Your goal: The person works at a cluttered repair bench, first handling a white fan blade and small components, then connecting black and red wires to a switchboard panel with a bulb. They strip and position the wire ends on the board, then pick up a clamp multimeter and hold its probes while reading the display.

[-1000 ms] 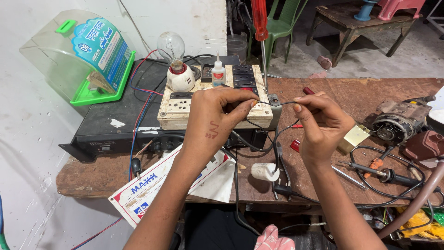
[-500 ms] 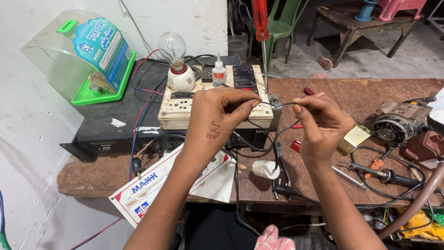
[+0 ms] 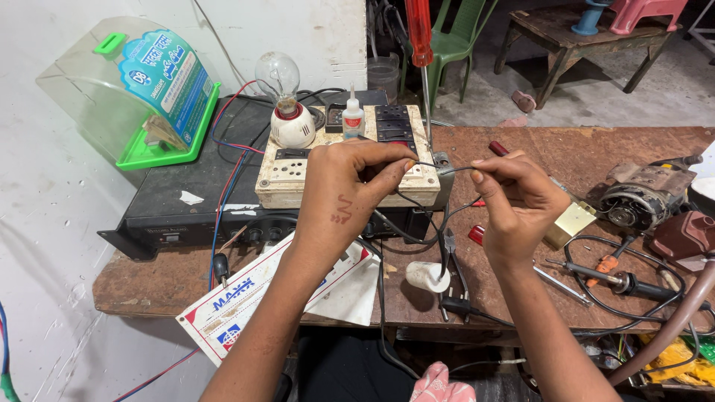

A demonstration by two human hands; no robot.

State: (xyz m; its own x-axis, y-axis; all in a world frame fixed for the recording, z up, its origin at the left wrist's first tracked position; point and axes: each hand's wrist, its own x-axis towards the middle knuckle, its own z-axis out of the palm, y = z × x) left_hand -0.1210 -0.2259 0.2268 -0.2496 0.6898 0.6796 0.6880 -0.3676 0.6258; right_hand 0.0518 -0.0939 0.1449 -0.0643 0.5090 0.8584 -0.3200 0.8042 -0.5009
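Observation:
My left hand [image 3: 350,190] and my right hand [image 3: 518,205] are raised over a brown workbench [image 3: 596,152], both pinching the same thin black wire [image 3: 443,170]. The wire spans the short gap between my fingertips and loops down in black strands [image 3: 417,234] toward the bench. Behind my left hand sits a cream switch-and-socket board [image 3: 294,175] with a clear light bulb [image 3: 278,74] in a white holder. A small white glue bottle [image 3: 353,119] stands on the board.
A black box-shaped unit [image 3: 179,205] lies under the board. A clear plastic case with a green base [image 3: 130,97] stands far left. A red-handled screwdriver [image 3: 419,33], pliers [image 3: 450,257], a white roll [image 3: 427,275], a soldering iron [image 3: 625,281], a motor part [image 3: 640,197] and a printed card [image 3: 238,301] surround my hands.
Both hands stay on the wire in nearly the same place; only the fingertips shift slightly.

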